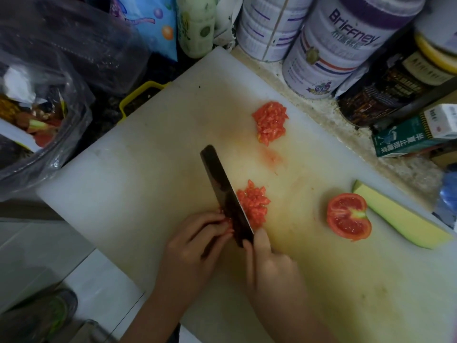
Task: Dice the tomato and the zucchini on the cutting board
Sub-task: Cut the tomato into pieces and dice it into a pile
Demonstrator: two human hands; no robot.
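Near the front middle of the cutting board (138, 184), the right hand (269, 266) is wrapped round the handle of the knife (222, 189), whose dark blade runs away towards the far left. The left hand (195, 241) has its fingers curled, pinching a small tomato scrap (225, 221) hard against the blade's left face; most of that scrap is hidden by the fingertips. Just right of the blade lies a near pile of diced tomato (254, 206), and a second pile (270, 122) sits well apart on the far side. A half tomato (348, 216) rests cut face up to the right, touching or just beside the zucchini piece (400, 219), which lies near the board's right edge and is not yet cut.

My judgement is that the main danger is to the left fingertips: they sit right at the blade with very little tomato between, so any drop or slide of the knife could catch them. Juice smeared on the board makes the scrap likely to slip out of the pinch. Sitting on its rounded skin side, the half tomato may rock unless it is turned cut face down. With tins (333, 45) crowding the desk (321, 112) behind, a wide sweep of the blade could knock the far pile off the board
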